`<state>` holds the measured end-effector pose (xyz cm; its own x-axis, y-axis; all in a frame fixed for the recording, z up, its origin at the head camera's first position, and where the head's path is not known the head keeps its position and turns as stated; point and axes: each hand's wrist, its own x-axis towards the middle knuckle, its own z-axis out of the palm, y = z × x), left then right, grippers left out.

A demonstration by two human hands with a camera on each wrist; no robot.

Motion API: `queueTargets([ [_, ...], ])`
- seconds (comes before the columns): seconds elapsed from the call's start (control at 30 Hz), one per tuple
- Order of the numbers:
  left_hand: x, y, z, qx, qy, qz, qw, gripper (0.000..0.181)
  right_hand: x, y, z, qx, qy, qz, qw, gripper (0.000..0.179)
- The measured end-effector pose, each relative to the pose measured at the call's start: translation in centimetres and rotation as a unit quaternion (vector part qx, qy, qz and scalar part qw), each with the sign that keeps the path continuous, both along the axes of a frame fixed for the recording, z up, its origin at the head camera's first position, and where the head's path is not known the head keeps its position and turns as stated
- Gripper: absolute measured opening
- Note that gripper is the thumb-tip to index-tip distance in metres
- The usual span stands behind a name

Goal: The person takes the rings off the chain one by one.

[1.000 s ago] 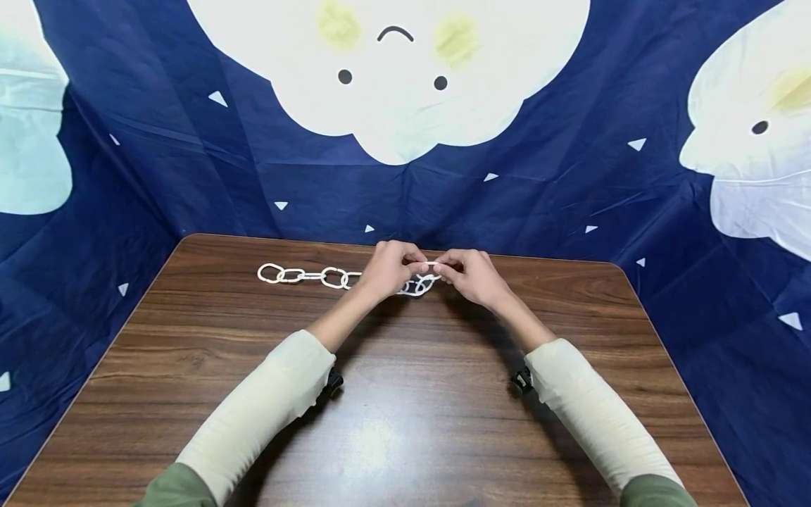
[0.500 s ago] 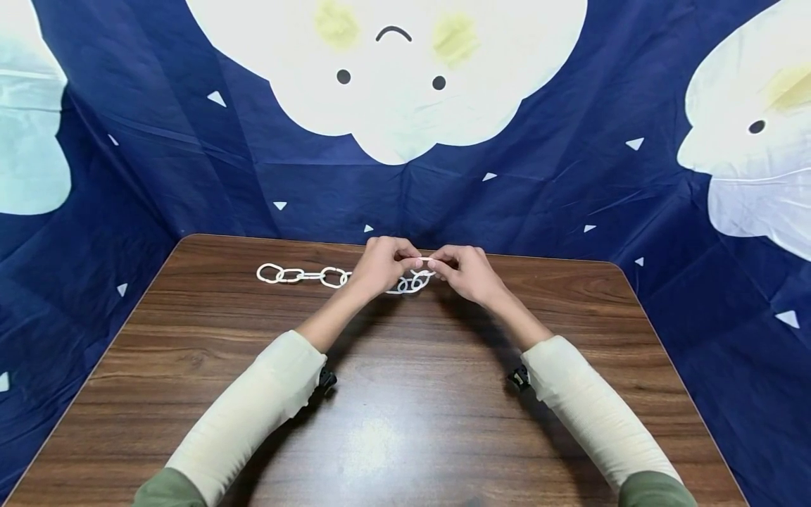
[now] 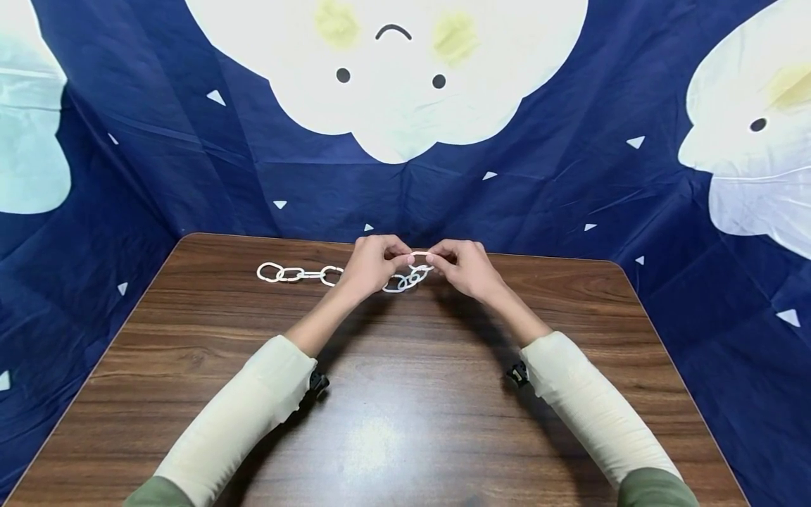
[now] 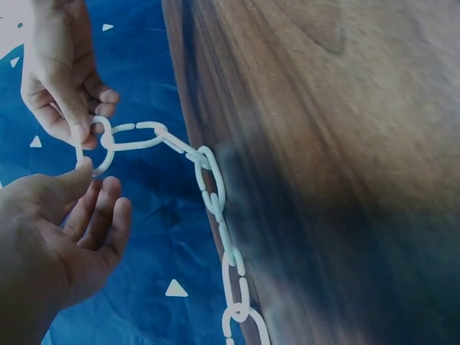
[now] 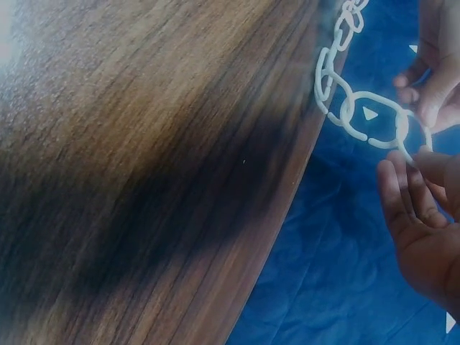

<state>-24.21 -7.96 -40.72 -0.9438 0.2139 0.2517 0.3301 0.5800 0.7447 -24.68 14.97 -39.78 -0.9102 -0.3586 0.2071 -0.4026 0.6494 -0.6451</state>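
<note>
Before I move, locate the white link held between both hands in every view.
Head: the white link is near centre, between the left hand and the right hand, by the far edge of the table.
Left wrist: it is at left, with the right hand above and the left below.
Right wrist: it is near the right edge, left hand above, right below.
Shared landmark: the blue cloth beyond the table edge.

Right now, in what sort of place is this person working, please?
Probably a curtained-off recording corner: dark blue cloth with a cloud pattern hangs on three sides of a wood-grain table, and a black device shows beside each pale sleeve.
</note>
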Motion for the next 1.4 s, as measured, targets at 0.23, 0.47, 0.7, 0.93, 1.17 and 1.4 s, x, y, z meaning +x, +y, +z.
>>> queueTargets([
  [0.23, 0.6, -0.3, -0.5, 0.010, -0.001, 0.016, 0.9998, 0.011, 0.0, -0.1, 0.2, -0.002, -0.007, 0.002, 1.0000, 0.016],
  [0.47, 1.2, 0.2, -1.2, -0.001, -0.015, 0.008, 0.9999, 0.018, -0.1, -0.3, 0.2, -0.004, -0.002, 0.003, 1.0000, 0.017],
  [0.7, 1.5, 0.9, -1.7, -0.020, -0.024, 0.029, 0.9991, 0.021, -0.2, -0.6, 0.0, -0.013, -0.012, 0.002, 0.9998, 0.017],
  [0.93, 1.5, 1.1, -2.1, -0.040, -0.021, 0.043, 0.9981, 0.018, -0.1, -1.0, -0.3, -0.018, -0.022, -0.007, 0.9996, 0.017],
  [1.17, 0.8, 1.0, -3.5, -0.031, -0.008, 0.038, 0.9988, 0.015, 0.0, -1.2, -0.4, -0.026, -0.029, -0.011, 0.9992, 0.018],
  [1.4, 1.4, 1.4, -2.4, -0.019, -0.015, 0.041, 0.9989, 0.012, 0.0, -1.1, -0.6, -0.047, -0.044, -0.024, 0.9977, 0.018],
])
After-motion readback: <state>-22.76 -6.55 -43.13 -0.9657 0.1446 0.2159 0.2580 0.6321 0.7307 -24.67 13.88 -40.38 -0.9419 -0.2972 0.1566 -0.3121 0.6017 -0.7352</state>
